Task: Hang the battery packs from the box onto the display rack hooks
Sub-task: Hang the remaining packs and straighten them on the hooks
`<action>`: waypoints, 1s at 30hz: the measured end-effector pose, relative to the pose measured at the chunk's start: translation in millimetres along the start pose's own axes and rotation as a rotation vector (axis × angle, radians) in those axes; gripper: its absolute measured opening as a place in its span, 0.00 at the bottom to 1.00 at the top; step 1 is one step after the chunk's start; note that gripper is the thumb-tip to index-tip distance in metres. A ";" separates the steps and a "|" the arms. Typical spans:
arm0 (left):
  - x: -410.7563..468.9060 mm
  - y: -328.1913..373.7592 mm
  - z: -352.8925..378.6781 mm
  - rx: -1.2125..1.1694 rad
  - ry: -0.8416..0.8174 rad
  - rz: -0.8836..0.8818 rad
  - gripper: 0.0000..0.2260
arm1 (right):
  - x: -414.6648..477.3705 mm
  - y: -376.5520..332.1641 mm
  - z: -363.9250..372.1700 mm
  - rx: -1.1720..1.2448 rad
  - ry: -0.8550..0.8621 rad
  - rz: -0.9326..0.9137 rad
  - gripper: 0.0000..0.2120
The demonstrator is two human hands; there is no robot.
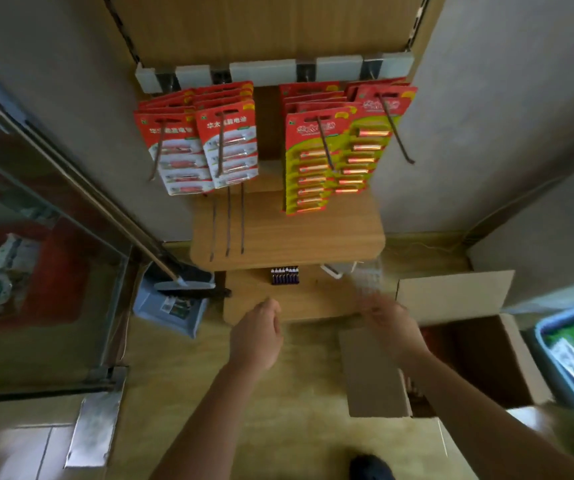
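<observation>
Below the display rack (264, 69), we are reaching both forearms forward. Our left hand (257, 336) is hanging loosely curled and empty. Our right hand (391, 323), beside the box (451, 296), is blurring; its grip we cannot tell.

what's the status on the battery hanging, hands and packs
Left hand empty, loosely curled. Right hand blurred, something clear in it, grip unclear. Battery packs fill four hooks. Open box at right; nothing blocking the rack.
</observation>
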State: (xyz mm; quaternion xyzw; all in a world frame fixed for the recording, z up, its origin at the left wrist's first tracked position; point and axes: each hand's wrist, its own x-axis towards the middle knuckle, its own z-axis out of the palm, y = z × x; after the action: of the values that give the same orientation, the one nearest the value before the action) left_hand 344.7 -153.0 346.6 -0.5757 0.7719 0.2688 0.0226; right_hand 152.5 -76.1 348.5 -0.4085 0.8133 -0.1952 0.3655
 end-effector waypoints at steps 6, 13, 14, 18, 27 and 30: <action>-14.7 63.6 65.7 0.022 -0.114 0.057 0.08 | -15.2 100.0 -42.8 -0.042 0.032 0.160 0.11; -6.7 167.2 168.8 -0.034 -0.195 -0.022 0.07 | -3.3 228.4 -126.7 -0.111 -0.076 0.231 0.12; -6.5 183.4 185.5 -0.063 -0.196 -0.037 0.07 | -0.5 246.3 -139.0 -0.101 -0.099 0.211 0.12; -10.0 238.9 246.2 -0.160 -0.221 -0.093 0.08 | 12.3 311.3 -174.2 -0.124 -0.125 0.206 0.11; 5.1 254.1 330.3 -0.163 -0.321 -0.090 0.07 | 46.9 395.7 -146.9 -0.089 -0.217 0.251 0.12; 25.1 238.0 363.4 -0.178 -0.334 -0.125 0.08 | 66.5 420.7 -114.6 -0.066 -0.267 0.282 0.13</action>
State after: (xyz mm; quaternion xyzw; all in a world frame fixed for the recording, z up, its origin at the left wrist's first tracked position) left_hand 22.0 31.0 120.0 -0.5695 0.6934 0.4260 0.1158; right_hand -180.0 120.6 135.6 -0.3244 0.8126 -0.0591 0.4805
